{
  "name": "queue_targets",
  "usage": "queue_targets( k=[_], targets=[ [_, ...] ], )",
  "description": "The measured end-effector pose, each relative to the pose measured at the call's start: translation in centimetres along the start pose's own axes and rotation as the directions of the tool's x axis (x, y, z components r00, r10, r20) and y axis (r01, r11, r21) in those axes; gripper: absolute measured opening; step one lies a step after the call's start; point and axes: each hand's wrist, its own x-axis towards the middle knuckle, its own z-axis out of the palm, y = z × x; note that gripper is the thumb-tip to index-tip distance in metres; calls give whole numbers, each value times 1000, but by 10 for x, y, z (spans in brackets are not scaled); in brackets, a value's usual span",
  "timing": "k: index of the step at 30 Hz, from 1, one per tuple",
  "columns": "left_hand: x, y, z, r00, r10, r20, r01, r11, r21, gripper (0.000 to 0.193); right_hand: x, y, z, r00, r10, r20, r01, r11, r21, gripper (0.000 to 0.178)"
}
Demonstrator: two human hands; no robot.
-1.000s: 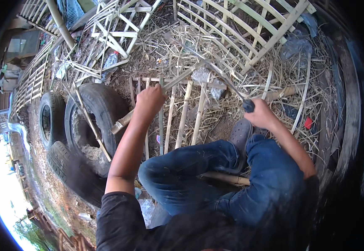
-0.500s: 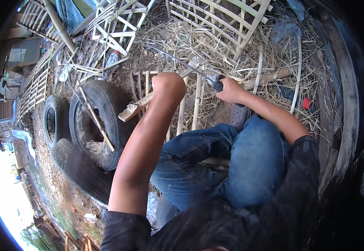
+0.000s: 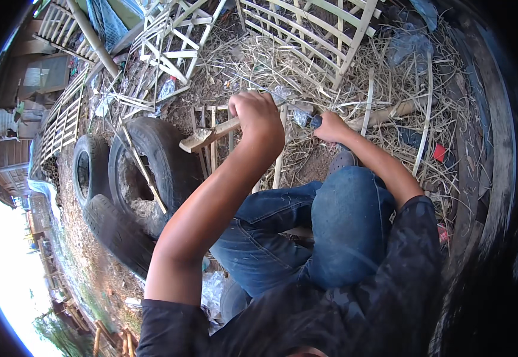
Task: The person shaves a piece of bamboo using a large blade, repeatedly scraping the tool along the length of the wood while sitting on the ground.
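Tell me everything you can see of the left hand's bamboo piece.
The bamboo piece is a pale tan, split-looking length with a rough, lighter end at the picture's left. It slants upward to the right, gripped by the left hand, which hides its middle. Its other end is near the knife handle in the right hand; whether they touch is unclear.

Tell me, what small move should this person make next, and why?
Probably slide the left hand along the flat, pale-tan bamboo strip toward its free left end. The long, thin, black-handled metal blade, held in the right hand, passes close beside the left hand in this view; whether they touch, I cannot tell.
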Motion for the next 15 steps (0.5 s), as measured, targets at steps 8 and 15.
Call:
queue_targets(
  k=[8, 15],
  targets=[
    [-88, 5, 97, 573, 788, -223, -583, 201, -787, 25, 4, 22, 4, 996, -85, -20, 81, 983, -165, 17],
    [-76, 10, 204, 899, -16, -438, -381, 464, -800, 67, 0, 24, -8, 994, 58, 98, -49, 995, -86, 12]
  ],
)
